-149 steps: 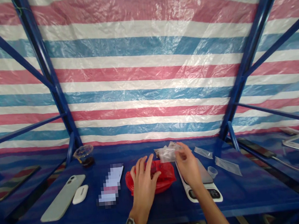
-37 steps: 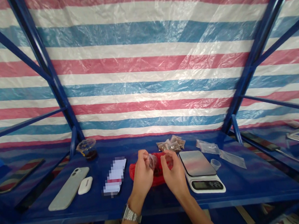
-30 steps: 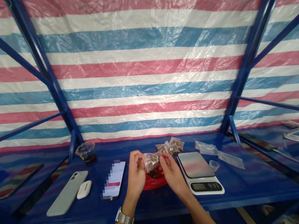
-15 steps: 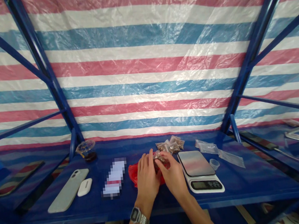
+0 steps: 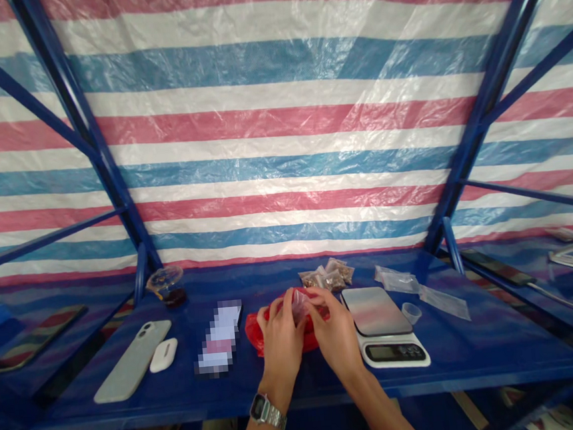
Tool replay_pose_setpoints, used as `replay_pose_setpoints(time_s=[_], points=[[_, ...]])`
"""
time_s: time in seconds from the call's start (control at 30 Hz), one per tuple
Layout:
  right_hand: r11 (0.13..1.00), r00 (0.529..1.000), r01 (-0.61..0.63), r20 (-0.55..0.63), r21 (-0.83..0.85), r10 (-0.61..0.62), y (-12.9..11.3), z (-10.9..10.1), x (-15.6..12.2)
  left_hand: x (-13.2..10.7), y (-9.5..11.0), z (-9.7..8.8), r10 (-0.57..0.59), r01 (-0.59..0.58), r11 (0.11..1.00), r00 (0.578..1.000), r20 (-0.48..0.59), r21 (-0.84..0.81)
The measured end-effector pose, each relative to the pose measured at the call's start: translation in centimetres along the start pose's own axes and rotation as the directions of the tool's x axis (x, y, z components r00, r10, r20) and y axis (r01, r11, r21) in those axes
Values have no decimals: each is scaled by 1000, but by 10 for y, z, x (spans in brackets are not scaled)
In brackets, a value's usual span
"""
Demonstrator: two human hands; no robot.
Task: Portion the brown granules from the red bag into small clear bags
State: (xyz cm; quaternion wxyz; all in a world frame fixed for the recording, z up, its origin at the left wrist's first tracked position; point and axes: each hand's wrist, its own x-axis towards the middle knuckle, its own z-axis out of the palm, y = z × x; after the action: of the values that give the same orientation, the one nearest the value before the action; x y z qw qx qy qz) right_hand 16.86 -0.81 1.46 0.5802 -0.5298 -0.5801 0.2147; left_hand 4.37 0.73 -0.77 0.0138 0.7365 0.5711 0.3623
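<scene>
Fingers of the left hand and right hand closed narrowly, pinching a light, flimsy clear bag by its edges above a red bag.

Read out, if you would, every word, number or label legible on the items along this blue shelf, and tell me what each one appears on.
Nothing can be read: the black display of the white digital kitchen scale shows characters too small to read, and the smartphone screen is pixelated.

A small clear plastic bag stands just above a crumpled red plastic bag.
</scene>
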Motion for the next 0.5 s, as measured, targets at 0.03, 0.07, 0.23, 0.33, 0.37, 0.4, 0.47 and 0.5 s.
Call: replay_pose_setpoints(time_s=[0.03, 0.07, 0.23, 0.33, 0.37, 0.4, 0.47, 0.5], points=[[1000, 1000, -3, 0, -6, 3, 0, 0, 0, 0, 0, 0, 6, -6, 1000, 1000, -3, 0], [1000, 1000, -2, 1, -14, 2, 0, 0, 0, 0, -1, 0, 11, -11, 1000, 1000, -5, 0], [995, 997, 80, 7, -58, -80, -5, 0, -2, 0, -2, 1, 39, -38, 999, 999, 16, -18], [992, 993, 114, -5, -58, -114, -5, 0, -2, 0, -4, 1, 39, -38, 999, 999, 27, -28], [993, 994, 107, -7, -58, -108, -4, 1, -2, 0, -4, 1, 41, -41, 999, 999, 29, -26], [994, 995, 94, -11, -60, -95, -3, 1, -2, 0, -4, 1, 44, -43, 999, 999, 31, -24], [996, 998, 63, -16, -65, -64, 0, 0, -1, 1, -5, 2, 43, -43, 999, 999, 31, -23], [996, 998, 52, -19, -69, -53, 1, 0, -1, 1, -5, 2, 39, -38, 999, 999, 28, -26]])
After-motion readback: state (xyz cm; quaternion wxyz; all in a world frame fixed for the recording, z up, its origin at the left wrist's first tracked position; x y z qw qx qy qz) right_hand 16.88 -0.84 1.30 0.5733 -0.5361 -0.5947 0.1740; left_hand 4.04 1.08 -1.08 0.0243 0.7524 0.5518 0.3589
